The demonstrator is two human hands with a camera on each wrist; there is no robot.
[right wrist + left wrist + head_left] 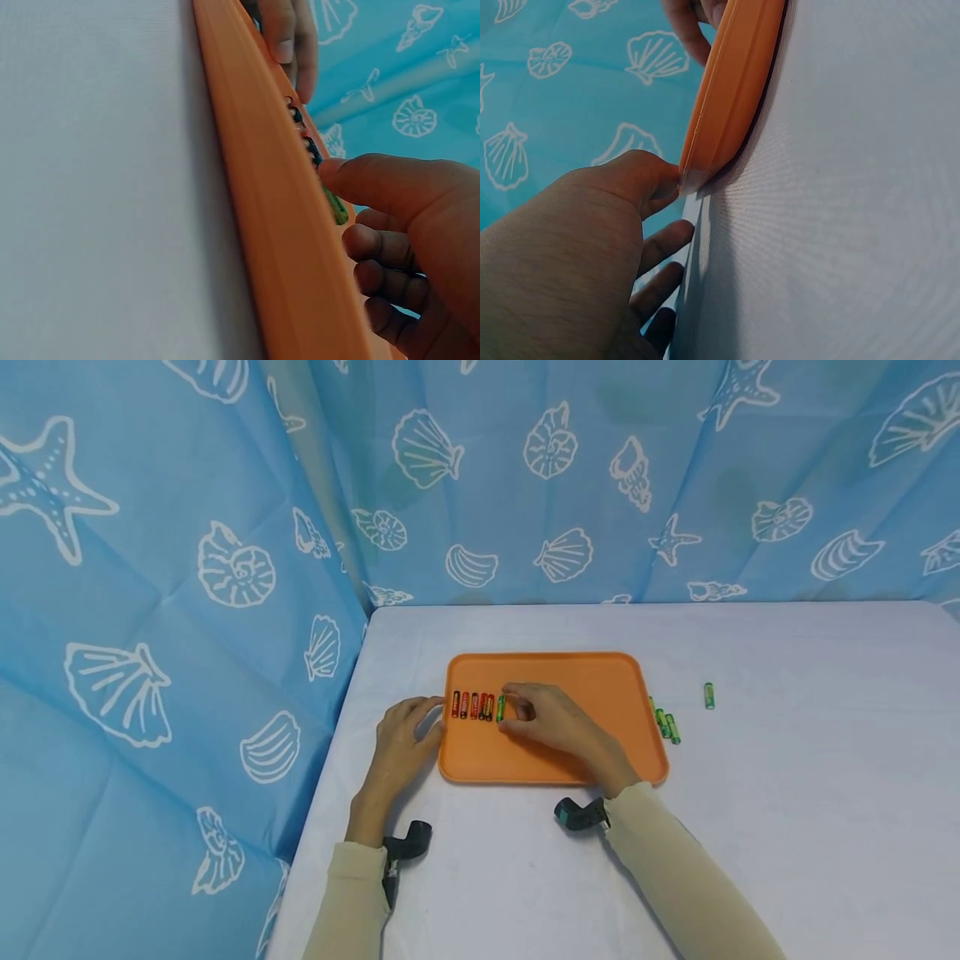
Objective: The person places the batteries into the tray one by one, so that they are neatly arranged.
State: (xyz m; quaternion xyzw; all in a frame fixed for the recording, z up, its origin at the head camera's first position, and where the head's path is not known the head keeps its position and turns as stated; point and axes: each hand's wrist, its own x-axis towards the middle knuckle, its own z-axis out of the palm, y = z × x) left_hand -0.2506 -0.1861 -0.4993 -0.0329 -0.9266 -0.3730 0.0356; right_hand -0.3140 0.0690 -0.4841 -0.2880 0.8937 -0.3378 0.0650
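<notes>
— Where to find the green battery point(501, 709)?
— In the left half of the orange tray point(585, 677), just right of a row of red batteries point(473, 706). Five in that row, set close together, between the green battery and the tray's left rim.
— Pointing which way?
— Away from the person, toward the blue curtain point(487, 443). Long axis running near to far, almost parallel to the short sides of the tray and roughly parallel to the red ones too. Too small to tell one terminal from the other.
— Held by anything?
— Yes, by the right hand point(558, 722): pinched lengthwise, with thumb at the near end and forefinger at the far end.
— And with the left hand point(401, 743)?
— Touching the tray's left rim, with fingers loosely extended and somewhat spread in the left wrist view.
— Any more green elsewhere?
— Yes, loose green batteries point(672, 729) bunched just beside the tray's right rim, on the white table point(825, 777), slanting, with far ends leaning left. Farther right, a lone battery point(709, 695), well apart from the tray, pointing nearly straight away from the person.
</notes>
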